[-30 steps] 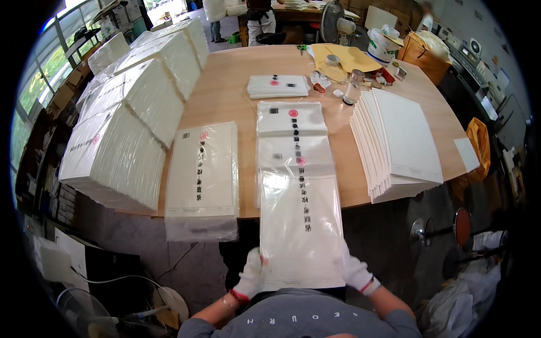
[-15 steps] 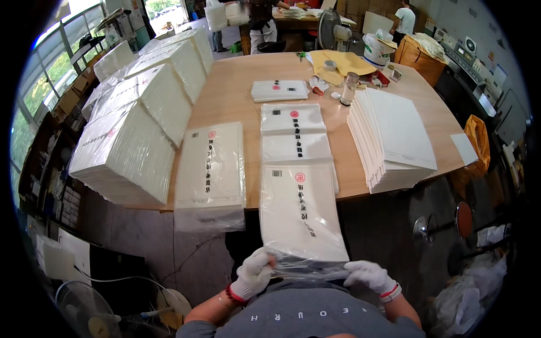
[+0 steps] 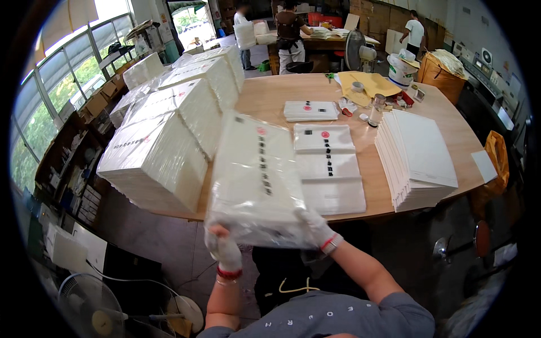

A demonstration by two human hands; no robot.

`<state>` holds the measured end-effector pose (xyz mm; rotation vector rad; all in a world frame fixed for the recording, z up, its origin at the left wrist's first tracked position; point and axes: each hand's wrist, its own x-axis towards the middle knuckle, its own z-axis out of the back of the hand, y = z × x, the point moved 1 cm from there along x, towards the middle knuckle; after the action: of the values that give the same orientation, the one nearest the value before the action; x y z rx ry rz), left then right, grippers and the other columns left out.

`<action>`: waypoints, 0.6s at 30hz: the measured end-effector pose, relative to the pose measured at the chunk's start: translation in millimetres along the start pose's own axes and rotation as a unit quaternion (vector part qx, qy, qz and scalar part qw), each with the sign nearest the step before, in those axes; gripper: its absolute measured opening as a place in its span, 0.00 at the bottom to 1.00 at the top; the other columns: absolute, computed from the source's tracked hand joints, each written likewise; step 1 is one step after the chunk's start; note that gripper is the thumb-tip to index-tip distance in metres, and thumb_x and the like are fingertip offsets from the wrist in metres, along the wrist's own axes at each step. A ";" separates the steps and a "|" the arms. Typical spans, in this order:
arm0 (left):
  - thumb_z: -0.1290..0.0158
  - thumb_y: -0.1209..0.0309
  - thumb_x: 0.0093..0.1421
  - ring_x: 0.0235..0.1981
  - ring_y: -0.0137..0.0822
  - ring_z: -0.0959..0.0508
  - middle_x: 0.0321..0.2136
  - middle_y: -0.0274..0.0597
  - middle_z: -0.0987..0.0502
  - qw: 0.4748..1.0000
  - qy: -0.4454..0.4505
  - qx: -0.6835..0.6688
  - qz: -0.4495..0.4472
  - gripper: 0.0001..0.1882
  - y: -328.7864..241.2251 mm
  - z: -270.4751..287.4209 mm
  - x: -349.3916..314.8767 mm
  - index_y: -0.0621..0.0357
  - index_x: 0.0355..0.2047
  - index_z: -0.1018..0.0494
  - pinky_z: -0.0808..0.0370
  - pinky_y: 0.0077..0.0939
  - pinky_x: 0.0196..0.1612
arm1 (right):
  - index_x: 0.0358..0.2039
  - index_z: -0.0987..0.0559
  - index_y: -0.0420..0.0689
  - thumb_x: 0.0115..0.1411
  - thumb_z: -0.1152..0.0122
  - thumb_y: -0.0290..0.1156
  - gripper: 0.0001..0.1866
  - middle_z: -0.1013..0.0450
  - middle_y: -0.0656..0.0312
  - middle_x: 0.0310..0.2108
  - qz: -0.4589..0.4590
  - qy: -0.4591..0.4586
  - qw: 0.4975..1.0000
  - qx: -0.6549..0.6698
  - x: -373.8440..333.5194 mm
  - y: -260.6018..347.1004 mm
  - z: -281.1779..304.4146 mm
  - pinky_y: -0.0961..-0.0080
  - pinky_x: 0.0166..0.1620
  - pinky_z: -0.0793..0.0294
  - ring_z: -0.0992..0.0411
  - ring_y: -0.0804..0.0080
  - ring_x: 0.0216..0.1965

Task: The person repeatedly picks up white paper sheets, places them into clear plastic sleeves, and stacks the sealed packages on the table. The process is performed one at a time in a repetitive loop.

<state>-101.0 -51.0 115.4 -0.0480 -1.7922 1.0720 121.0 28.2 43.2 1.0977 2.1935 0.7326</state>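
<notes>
A white paper packet in a clear plastic bag (image 3: 256, 186), with a red round mark and a column of black print, is held tilted over the table's near left edge. My left hand (image 3: 225, 250), in a white glove with a bare fingertip showing, grips its lower left corner. On its lower right edge my gloved right hand (image 3: 316, 230) is closed; its fingers are partly hidden by plastic. Right of the packet lies a pile of flat printed bags (image 3: 329, 194), overlapping one another. The packet hides the table's left front, where another bagged packet lay.
Plastic-wrapped white paper blocks (image 3: 152, 146) line the table's left side. A fanned stack of white folders (image 3: 420, 149) stands at right. Behind are folded bags (image 3: 311, 111), a clear jar (image 3: 376, 107) and yellow paper (image 3: 369, 83). A floor fan (image 3: 93, 304) stands lower left. People work at the back.
Both hands have carried the bagged packet from the table's front middle, up and to the left. The bag pile beneath it is uncovered. My view has shifted left.
</notes>
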 end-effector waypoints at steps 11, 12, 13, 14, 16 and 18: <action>0.55 0.79 0.55 0.32 0.34 0.29 0.30 0.42 0.30 0.856 0.006 0.486 0.175 0.04 181.4 131.0 -30.7 0.63 0.31 0.32 0.30 0.28 0.36 | 0.48 0.33 0.40 0.62 0.52 0.41 0.19 0.32 0.63 0.30 -0.107 0.012 0.961 -0.254 39.9 -99.2 16.1 0.78 0.30 0.26 0.32 0.78 0.24; 0.55 0.80 0.54 0.32 0.34 0.29 0.29 0.42 0.30 0.897 0.015 0.419 0.141 0.05 175.2 118.0 -36.3 0.63 0.31 0.32 0.30 0.28 0.35 | 0.49 0.33 0.40 0.63 0.52 0.40 0.20 0.32 0.63 0.31 -0.114 0.016 0.962 -0.247 28.2 -95.1 29.5 0.78 0.31 0.26 0.32 0.78 0.25; 0.54 0.80 0.53 0.31 0.35 0.29 0.28 0.42 0.31 0.930 0.018 0.348 0.114 0.05 132.1 74.0 -25.8 0.62 0.31 0.32 0.29 0.28 0.34 | 0.52 0.35 0.41 0.63 0.52 0.39 0.21 0.31 0.62 0.31 -0.150 -0.022 0.951 -0.269 13.0 -83.1 39.5 0.80 0.30 0.27 0.32 0.79 0.27; 0.53 0.81 0.52 0.31 0.36 0.28 0.28 0.43 0.30 0.942 0.054 0.312 0.107 0.06 119.8 47.1 -31.4 0.62 0.31 0.31 0.29 0.27 0.34 | 0.52 0.34 0.41 0.63 0.52 0.39 0.21 0.31 0.62 0.31 -0.163 -0.034 0.948 -0.272 2.1 -82.8 53.6 0.80 0.30 0.27 0.32 0.79 0.26; 0.50 0.82 0.48 0.32 0.39 0.27 0.29 0.45 0.29 0.943 0.171 0.260 0.117 0.09 117.7 -5.6 -51.9 0.62 0.32 0.31 0.28 0.24 0.34 | 0.52 0.34 0.41 0.63 0.52 0.39 0.21 0.30 0.62 0.31 -0.177 -0.050 0.939 -0.292 -18.7 -76.1 80.3 0.80 0.31 0.26 0.31 0.79 0.27; 0.46 0.81 0.44 0.38 0.44 0.26 0.35 0.46 0.27 0.911 0.385 0.094 0.113 0.12 87.4 -79.4 -52.8 0.61 0.32 0.29 0.28 0.30 0.38 | 0.51 0.33 0.41 0.63 0.51 0.39 0.20 0.29 0.62 0.32 -0.201 -0.094 0.928 -0.299 -37.8 -63.8 101.0 0.79 0.34 0.25 0.30 0.78 0.28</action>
<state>-50.7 27.4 25.8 -0.5046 -0.9787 1.1672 177.1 -14.3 -60.5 0.3758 1.7622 0.9664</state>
